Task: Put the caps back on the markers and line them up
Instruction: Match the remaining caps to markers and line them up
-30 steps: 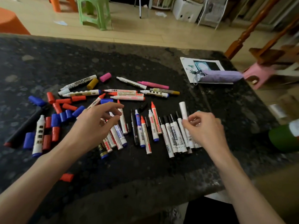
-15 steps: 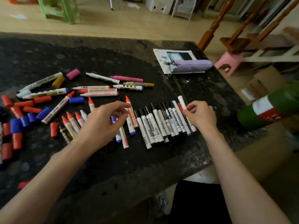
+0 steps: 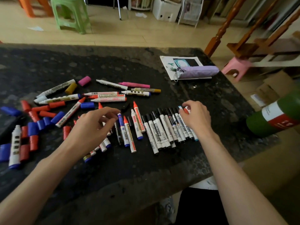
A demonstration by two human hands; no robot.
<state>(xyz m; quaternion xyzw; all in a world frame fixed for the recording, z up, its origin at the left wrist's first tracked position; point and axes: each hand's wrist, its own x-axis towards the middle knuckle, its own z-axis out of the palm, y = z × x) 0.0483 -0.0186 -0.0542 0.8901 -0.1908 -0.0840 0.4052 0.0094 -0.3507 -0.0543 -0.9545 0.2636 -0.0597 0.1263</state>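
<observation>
Head view. Right hand [image 3: 195, 118] pinches a small red-and-white piece, likely a cap, at the far end of the row of black-capped markers [image 3: 164, 127], presumably to seat it in line. Left hand [image 3: 95, 127] hovers curled and empty, thumb and fingers apart, over uncapped red-tipped markers [image 3: 129, 132]. Loose red and blue caps [image 3: 34, 124] lie well left of that hand.

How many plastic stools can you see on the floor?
3: an orange stool far left, a green stool beside it, a pink stool at right. More may be out of view.
</observation>
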